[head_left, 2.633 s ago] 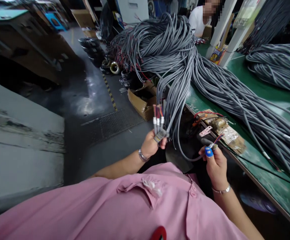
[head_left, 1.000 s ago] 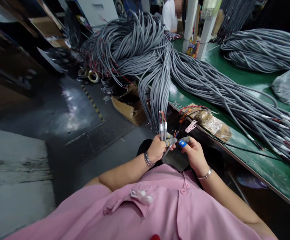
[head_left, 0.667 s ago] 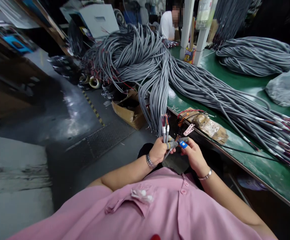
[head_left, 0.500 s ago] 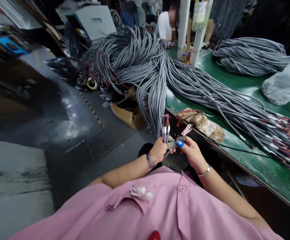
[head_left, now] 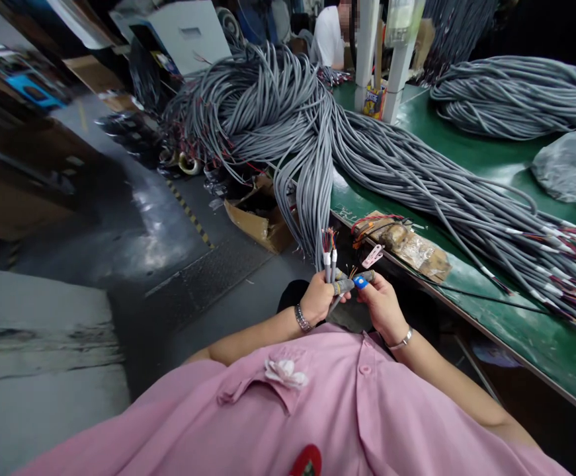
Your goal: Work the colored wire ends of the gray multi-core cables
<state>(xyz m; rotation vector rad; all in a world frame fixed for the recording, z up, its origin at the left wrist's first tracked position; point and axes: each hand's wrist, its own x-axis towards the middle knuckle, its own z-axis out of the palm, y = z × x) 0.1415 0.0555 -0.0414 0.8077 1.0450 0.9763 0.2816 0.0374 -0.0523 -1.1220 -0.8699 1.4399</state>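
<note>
My left hand is closed around a few grey cables whose ends stand upright, with white bands and fanned-out coloured wires at the top. A grey covering with a yellowish stripe wraps its thumb. My right hand meets it from the right, pinching at thin wires that poke up between the hands. Something blue covers the right thumb's tip, and a grey covering is on a finger. Exactly what the right fingertips grip is partly hidden.
A thick bundle of grey cables runs along the green table, beside a coil and a plastic bag. A pink clip and a taped block sit at the table edge. Below stands an open carton. A person is behind.
The view has shifted slightly. My right hand's fingers have moved a little, and the thin wires between the hands show more plainly. My left hand keeps its hold on the cables.
</note>
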